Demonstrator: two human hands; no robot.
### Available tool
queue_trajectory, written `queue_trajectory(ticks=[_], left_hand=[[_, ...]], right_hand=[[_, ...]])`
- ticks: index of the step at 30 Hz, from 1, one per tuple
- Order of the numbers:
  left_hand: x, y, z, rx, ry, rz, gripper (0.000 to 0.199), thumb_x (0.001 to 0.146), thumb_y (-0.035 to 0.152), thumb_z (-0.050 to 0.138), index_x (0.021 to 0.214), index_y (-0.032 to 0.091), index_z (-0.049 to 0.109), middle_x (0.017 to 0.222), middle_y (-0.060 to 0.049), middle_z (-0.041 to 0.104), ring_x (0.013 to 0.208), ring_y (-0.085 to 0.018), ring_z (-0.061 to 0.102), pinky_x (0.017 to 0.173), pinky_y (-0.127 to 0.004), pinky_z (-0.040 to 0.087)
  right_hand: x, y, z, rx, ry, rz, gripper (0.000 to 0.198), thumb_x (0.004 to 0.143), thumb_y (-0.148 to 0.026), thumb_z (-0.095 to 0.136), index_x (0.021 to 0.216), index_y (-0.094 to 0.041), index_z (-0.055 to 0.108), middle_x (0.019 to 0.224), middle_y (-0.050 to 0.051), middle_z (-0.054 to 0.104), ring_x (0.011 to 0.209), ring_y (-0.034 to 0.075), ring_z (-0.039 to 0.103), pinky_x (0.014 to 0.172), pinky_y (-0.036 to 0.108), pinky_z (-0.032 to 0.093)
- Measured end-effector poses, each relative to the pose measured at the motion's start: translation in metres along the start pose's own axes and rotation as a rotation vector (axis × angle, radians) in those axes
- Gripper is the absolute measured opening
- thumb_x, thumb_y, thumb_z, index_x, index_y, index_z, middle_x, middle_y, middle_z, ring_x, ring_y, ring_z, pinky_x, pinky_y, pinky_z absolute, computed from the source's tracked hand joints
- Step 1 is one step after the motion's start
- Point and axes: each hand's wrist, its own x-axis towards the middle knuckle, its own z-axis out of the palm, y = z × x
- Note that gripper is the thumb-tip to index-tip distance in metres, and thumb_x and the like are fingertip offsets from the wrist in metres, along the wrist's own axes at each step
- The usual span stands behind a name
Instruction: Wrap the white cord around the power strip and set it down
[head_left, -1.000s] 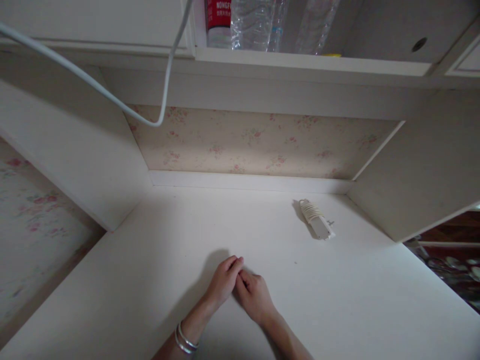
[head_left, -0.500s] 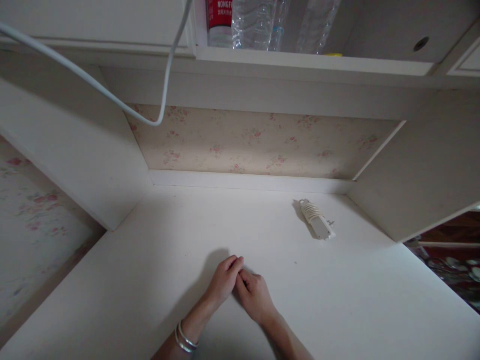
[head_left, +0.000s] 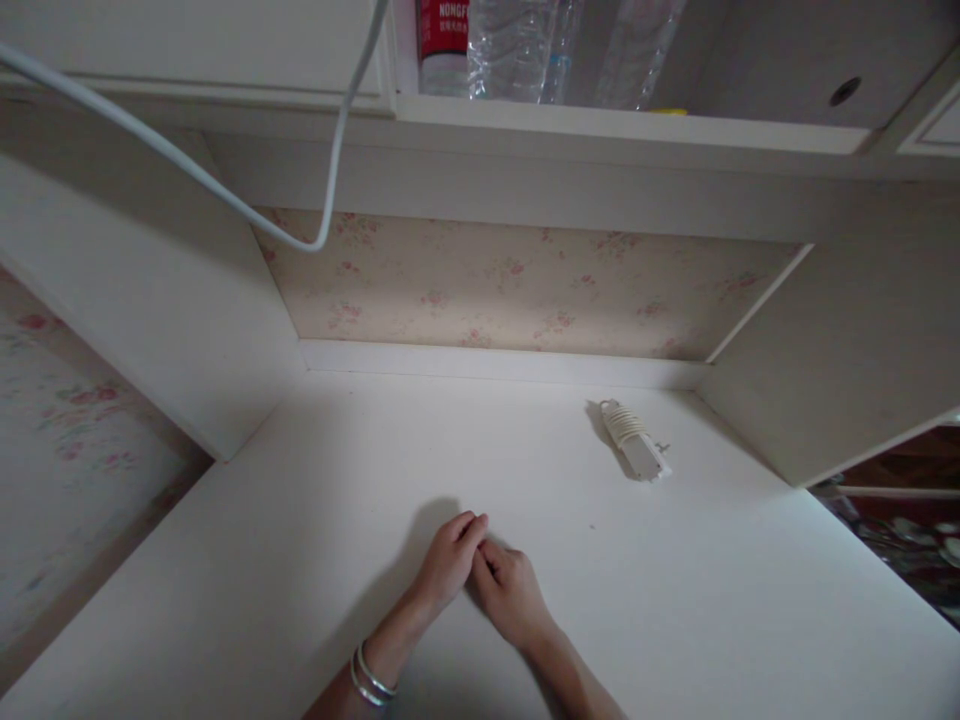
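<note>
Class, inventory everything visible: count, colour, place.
Desk: one, white, foreground
Corded device: one, white, desk's right rear
Cable: one, white, upper left
Open shelf: one, white, top
Labelled bottle: one, red label, shelf's left
Clear bottles: at least two, colourless, shelf
Small item: one, yellow, shelf
Wallpaper: two areas, pale floral, back and left
Side panels: two, white, beside wallpaper
Clutter: uncountable, reddish, right edge
Bangles: two, silver, bottom left
Left hand: one, bare, centre
Right hand: one, bare, centre
</note>
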Motion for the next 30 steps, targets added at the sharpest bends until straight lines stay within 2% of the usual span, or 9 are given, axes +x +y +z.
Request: queue_trajectory(ticks=[30], left_hand=[[-0.0009,0.0002,-0.0007,-0.008,-0.01,0.009,0.036,0.086,0.045,0.045,0.061,0.02,0.037,0.06,0.005,0.036,0.061,-0.012,0.035,0.059,-0.024,0.03]], right_hand=[[-0.0001,-0.0003,0.0008,-0.005,0.008,-0.011,0.031,0.094,-0.028,0.038,0.069,-0.019,0.054,0.062,-0.001,0.058,0.056,0.01,0.05,0.057,0.02,0.033]])
